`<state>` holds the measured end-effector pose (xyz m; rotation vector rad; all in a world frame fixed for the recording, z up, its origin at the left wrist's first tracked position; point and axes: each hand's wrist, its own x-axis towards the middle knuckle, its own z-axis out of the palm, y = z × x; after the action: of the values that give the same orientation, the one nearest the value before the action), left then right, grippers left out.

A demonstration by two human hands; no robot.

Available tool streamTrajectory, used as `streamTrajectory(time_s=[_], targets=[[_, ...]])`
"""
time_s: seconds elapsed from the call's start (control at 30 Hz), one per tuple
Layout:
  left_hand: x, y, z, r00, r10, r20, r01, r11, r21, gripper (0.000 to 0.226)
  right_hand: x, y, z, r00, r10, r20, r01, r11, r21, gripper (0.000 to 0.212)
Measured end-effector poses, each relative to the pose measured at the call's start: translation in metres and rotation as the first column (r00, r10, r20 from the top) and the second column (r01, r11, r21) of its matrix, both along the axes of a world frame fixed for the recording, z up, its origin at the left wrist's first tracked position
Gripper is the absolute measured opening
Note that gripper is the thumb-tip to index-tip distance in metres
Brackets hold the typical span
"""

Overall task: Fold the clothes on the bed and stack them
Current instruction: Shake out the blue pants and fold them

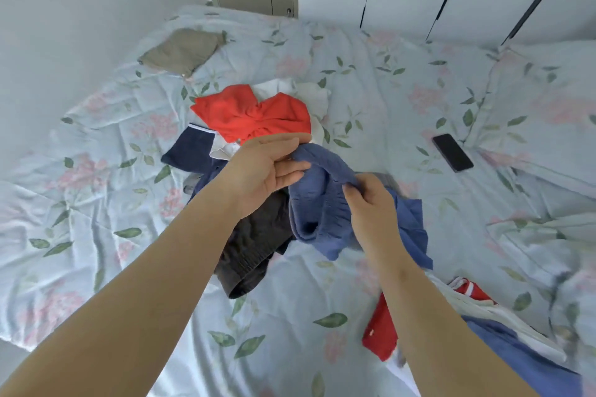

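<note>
Blue cloth: held above the bed, to shake open.
Left hand: fingers pinch the top edge.
Right hand: fingers pinch the near edge.

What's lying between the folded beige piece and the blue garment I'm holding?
In the head view, a crumpled orange-red garment on white clothes lies between the beige piece and the blue garment.

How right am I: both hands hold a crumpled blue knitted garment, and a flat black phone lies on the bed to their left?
Nearly: the head view shows the flat black phone lying on the bed to their right, not left. The left hand and right hand do hold the crumpled blue knitted garment.
</note>
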<state>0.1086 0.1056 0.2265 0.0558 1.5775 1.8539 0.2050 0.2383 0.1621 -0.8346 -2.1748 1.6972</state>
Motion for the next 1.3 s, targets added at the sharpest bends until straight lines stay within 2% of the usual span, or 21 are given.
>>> streamTrajectory(time_s=[0.1, 0.23, 0.3, 0.37, 0.43, 0.5, 0.57, 0.63, 0.7, 0.77, 0.87, 0.9, 0.97, 1.03, 1.1, 1.17, 1.23, 1.3], targets=[[0.004, -0.002, 0.032, 0.994, 0.007, -0.108, -0.007, 1.0, 0.004, 0.019, 0.006, 0.01, 0.043, 0.994, -0.039, -0.099, 0.039, 0.999, -0.011, 0.016], [0.01, -0.009, 0.074, 0.966, 0.011, -0.258, -0.011, 1.0, 0.003, 0.018, 0.01, 0.015, 0.103, 0.979, 0.01, -0.201, 0.004, 0.998, 0.067, 0.019], [0.015, -0.013, 0.095, 0.926, 0.012, -0.378, -0.007, 1.0, 0.015, 0.023, 0.01, 0.013, 0.133, 0.964, 0.031, -0.264, -0.013, 0.998, 0.067, 0.022], [0.019, -0.019, 0.115, 0.851, 0.006, -0.525, -0.011, 1.0, -0.006, 0.034, 0.012, 0.01, 0.161, 0.951, 0.087, -0.296, -0.059, 0.993, 0.103, 0.025], [0.02, -0.026, 0.132, 0.739, -0.01, -0.673, -0.067, 0.994, -0.088, 0.039, 0.014, 0.006, 0.185, 0.933, 0.187, -0.307, -0.148, 0.978, 0.146, 0.023], [0.018, -0.035, 0.147, 0.603, -0.024, -0.797, -0.164, 0.974, -0.154, 0.027, 0.016, 0.003, 0.206, 0.913, 0.306, -0.269, -0.246, 0.94, 0.235, 0.027], [0.013, -0.043, 0.16, 0.509, -0.001, -0.861, -0.234, 0.962, -0.14, 0.015, 0.015, 0.002, 0.221, 0.905, 0.389, -0.17, -0.304, 0.873, 0.382, 0.039], [0.012, -0.05, 0.174, 0.475, 0.03, -0.879, -0.28, 0.953, -0.119, 0.02, 0.015, 0.003, 0.231, 0.905, 0.417, -0.09, -0.322, 0.807, 0.495, 0.041], [0.011, -0.059, 0.186, 0.503, 0.083, -0.86, -0.296, 0.952, -0.081, 0.023, 0.013, 0.006, 0.236, 0.916, 0.395, -0.076, -0.287, 0.773, 0.566, 0.032], [0.01, -0.067, 0.193, 0.601, 0.13, -0.788, -0.25, 0.968, -0.031, 0.025, 0.012, 0.008, 0.238, 0.938, 0.331, -0.108, -0.205, 0.776, 0.596, 0.024], [0.01, -0.075, 0.194, 0.71, 0.091, -0.698, -0.188, 0.98, -0.063, 0.033, 0.007, 0.004, 0.239, 0.953, 0.272, -0.133, -0.163, 0.831, 0.531, 0.024], [0.009, -0.078, 0.191, 0.724, 0.096, -0.683, -0.2, 0.977, -0.075, 0.036, 0.006, 0.002, 0.239, 0.954, 0.257, -0.157, -0.163, 0.878, 0.449, 0.023], [0.005, -0.084, 0.186, 0.737, 0.096, -0.67, -0.237, 0.964, -0.123, 0.038, 0.004, -0.004, 0.241, 0.948, 0.225, -0.227, -0.188, 0.967, 0.173, 0.021], [0.0, -0.089, 0.177, 0.711, 0.034, -0.702, -0.271, 0.935, -0.229, 0.037, 0.002, -0.011, 0.243, 0.937, 0.214, -0.277, -0.247, 0.965, -0.09, 0.02], [0.002, -0.089, 0.169, 0.689, 0.009, -0.724, -0.276, 0.928, -0.251, 0.032, -0.001, -0.018, 0.244, 0.929, 0.229, -0.291, -0.294, 0.934, -0.205, 0.017], [0.012, -0.082, 0.159, 0.723, 0.009, -0.691, -0.175, 0.97, -0.17, 0.026, -0.005, -0.025, 0.243, 0.929, 0.241, -0.28, -0.307, 0.925, -0.225, 0.015], [0.023, -0.071, 0.15, 0.778, -0.106, -0.62, 0.024, 0.99, -0.138, 0.041, -0.01, -0.032, 0.241, 0.93, 0.246, -0.271, -0.306, 0.929, -0.207, 0.014], [0.031, -0.058, 0.143, 0.758, -0.25, -0.603, 0.171, 0.968, -0.185, 0.053, -0.012, -0.035, 0.239, 0.928, 0.255, -0.272, -0.309, 0.934, -0.179, 0.011]])
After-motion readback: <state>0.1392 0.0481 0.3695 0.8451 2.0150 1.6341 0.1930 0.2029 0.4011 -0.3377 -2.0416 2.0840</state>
